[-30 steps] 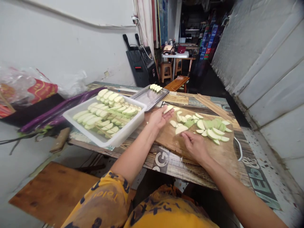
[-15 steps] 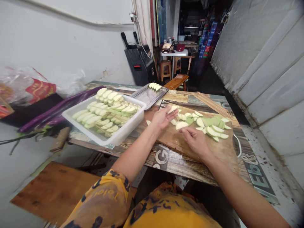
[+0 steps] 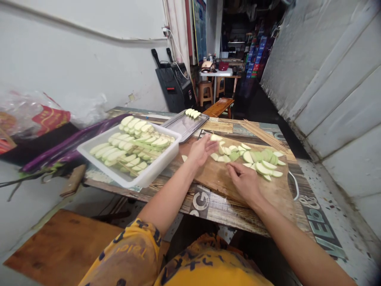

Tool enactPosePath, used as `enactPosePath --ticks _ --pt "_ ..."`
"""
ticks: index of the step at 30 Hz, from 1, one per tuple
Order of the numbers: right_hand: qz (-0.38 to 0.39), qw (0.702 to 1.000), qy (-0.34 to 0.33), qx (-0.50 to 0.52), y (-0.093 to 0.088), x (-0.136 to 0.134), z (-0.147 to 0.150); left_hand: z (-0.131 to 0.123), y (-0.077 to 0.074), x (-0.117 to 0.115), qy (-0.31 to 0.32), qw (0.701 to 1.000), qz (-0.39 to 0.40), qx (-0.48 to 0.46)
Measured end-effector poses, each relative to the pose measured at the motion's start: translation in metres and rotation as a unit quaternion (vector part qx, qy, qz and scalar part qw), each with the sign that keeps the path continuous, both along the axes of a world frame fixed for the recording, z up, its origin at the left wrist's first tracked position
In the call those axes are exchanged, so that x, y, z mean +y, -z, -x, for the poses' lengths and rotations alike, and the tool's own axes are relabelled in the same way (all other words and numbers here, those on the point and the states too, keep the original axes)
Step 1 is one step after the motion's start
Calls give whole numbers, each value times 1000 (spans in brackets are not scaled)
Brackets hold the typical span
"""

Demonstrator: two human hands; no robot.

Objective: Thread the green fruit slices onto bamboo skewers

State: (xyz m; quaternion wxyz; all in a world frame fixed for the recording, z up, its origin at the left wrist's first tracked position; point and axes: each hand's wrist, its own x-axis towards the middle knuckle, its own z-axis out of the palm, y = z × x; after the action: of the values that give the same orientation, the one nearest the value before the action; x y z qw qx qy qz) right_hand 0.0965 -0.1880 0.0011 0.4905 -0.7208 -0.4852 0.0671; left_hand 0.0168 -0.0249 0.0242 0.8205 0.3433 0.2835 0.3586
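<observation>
My left hand [image 3: 204, 151] is over the left part of the wooden cutting board [image 3: 214, 178]. Its fingers are bent around a thin skewer, mostly hidden, with a pale green-edged vegetable slice [image 3: 216, 138] at the fingertips. My right hand [image 3: 244, 178] is low over the middle of the board, thumb and fingertips pinched together; what they hold, if anything, is too small to make out. Loose slices [image 3: 263, 168] of the same vegetable lie in a heap beyond and right of that hand.
To the left stands a white plastic tub [image 3: 131, 182] of skewered slices, beside long purple eggplants [image 3: 74, 139]. A metal tray [image 3: 184, 126] at the back carries several slices. Bare bamboo skewers [image 3: 263, 135] lie at the far right. The board has a white handle [image 3: 294, 186].
The larger slice pinched in my right hand no longer shows at its fingertips. My right hand has moved slightly down, and my left hand's fingers look more stretched. The whole view has shifted slightly.
</observation>
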Motion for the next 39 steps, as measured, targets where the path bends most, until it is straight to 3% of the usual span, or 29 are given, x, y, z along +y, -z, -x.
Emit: enactPosePath --ticks 6,16,21,24,27,29,31,33,36,39 --pt "-15 998 4 -57 2 -2 1 0 -3 -1 46 999 6 -15" --pt "22 998 -7 -57 3 0 0 2 0 -6 29 997 -63 -34" --pt "24 998 -58 -17 -7 0 1 4 -13 -5 -23 997 -77 -13" --pt "22 996 -81 32 -15 -4 3 14 -23 -5 -118 984 -131 17" --pt "7 970 -126 206 -23 -5 3 36 -28 -7 -230 935 -259 79" --pt "-21 924 -142 353 -26 -5 0 53 -26 -9 -251 884 -365 149" --pt "-62 877 -132 457 -29 -3 -4 70 -19 -9 -205 820 -472 249" --pt "-92 854 -101 503 -29 -1 -8 83 -9 -8 -115 734 -558 370" --pt "-92 849 -68 515 -27 2 -10 101 10 -6 1 616 -608 501" --pt "-78 858 -73 502 -24 3 -7 119 25 -5 41 549 -613 566"
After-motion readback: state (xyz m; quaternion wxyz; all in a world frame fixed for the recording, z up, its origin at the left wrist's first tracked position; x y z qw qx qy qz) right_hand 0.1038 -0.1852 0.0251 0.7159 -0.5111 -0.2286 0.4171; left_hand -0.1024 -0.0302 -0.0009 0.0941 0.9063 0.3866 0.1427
